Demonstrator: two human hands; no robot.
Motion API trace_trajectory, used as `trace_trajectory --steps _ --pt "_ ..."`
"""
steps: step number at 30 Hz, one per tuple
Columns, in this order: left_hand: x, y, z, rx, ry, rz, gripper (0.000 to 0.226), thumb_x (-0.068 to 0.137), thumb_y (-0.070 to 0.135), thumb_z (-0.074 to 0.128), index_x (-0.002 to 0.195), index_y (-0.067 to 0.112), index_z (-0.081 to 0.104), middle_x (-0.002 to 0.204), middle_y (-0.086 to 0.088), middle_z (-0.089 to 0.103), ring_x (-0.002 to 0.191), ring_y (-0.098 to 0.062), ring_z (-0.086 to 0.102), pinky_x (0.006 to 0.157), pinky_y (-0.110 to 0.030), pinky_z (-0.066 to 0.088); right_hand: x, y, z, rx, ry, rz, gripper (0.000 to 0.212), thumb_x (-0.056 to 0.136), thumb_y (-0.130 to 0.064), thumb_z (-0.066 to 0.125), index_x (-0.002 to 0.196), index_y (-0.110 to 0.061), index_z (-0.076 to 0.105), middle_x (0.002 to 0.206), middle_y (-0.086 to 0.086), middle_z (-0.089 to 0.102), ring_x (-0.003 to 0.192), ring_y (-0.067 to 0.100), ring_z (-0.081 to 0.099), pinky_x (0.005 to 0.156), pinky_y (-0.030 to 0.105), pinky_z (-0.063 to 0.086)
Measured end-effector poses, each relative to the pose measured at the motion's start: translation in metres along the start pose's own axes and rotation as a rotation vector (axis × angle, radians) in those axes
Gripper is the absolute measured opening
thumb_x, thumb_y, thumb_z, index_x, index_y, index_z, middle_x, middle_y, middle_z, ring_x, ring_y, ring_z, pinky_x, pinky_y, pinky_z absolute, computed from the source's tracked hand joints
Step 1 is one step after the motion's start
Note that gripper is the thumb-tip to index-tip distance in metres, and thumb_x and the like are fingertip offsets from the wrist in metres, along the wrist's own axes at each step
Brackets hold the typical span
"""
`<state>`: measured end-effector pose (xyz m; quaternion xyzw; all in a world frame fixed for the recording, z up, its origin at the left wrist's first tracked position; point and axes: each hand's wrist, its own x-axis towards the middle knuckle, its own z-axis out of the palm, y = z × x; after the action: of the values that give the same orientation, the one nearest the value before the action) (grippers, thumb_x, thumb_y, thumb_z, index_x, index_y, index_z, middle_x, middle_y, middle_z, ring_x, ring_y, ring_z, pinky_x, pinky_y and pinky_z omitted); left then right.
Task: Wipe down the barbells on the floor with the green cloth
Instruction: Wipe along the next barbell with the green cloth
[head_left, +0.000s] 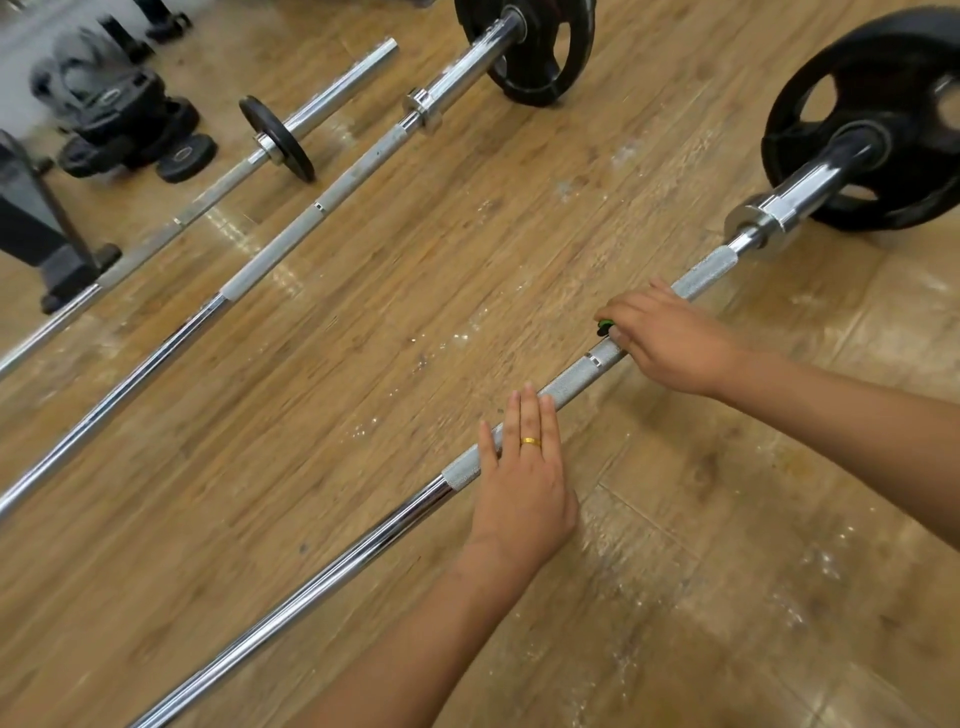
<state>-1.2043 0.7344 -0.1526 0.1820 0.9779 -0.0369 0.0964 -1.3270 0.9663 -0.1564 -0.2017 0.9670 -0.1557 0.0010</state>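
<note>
Head view shows only a scrap of green cloth (604, 327) peeking from under the right hand (670, 343), which curls round it on the nearest knurled chrome barbell (571, 381). The left hand (519, 488) lies flat, fingers straight, steadying the bar. Bunched so small, the cloth may skip patches; a hard stroke could roll the bar.

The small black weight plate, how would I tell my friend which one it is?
Three barbells lie side by side on the wooden floor. Find the farthest barbell, top left. The small black plate sits threaded on it, much smaller than the big spoked plates on the other two bars.
</note>
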Motion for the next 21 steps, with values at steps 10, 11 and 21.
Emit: trace_trajectory --steps 10,11,21 --pt "0.022 -0.008 -0.012 0.033 -0.07 -0.023 0.094 0.097 0.044 0.039 0.154 -0.005 -0.019 0.16 -0.027 -0.027 0.15 -0.043 -0.023 0.118 -0.065 -0.005 0.035 -0.003 -0.011 -0.034 -0.192 -0.052 0.036 0.107 -0.026 0.039 0.138 -0.012 0.052 0.131 0.007 0.057 0.128 0.027 0.048 0.122 0.039 0.003" --pt "0.023 -0.004 -0.01 0.029 -0.042 -0.045 0.094 0.098 0.045 0.038 0.154 -0.005 -0.018 0.16 -0.029 -0.027 0.149 -0.044 -0.025 0.118 -0.063 -0.008 0.033 -0.005 -0.009 -0.007 -0.143 -0.034 0.037 0.107 -0.025 0.04 0.138 -0.011 0.053 0.132 0.007 0.057 0.13 0.026 0.048 0.122 0.038 0.001" --pt "0.021 -0.002 0.008 0.014 0.148 -0.062 0.096 0.094 0.049 0.042 0.156 -0.006 -0.009 0.162 -0.031 -0.018 0.15 -0.044 -0.021 0.121 -0.058 -0.01 0.023 0.012 -0.006 0.055 0.067 -0.002 0.034 0.105 -0.021 0.044 0.133 -0.01 0.059 0.125 0.006 0.063 0.122 0.028 0.054 0.123 0.037 0.001"
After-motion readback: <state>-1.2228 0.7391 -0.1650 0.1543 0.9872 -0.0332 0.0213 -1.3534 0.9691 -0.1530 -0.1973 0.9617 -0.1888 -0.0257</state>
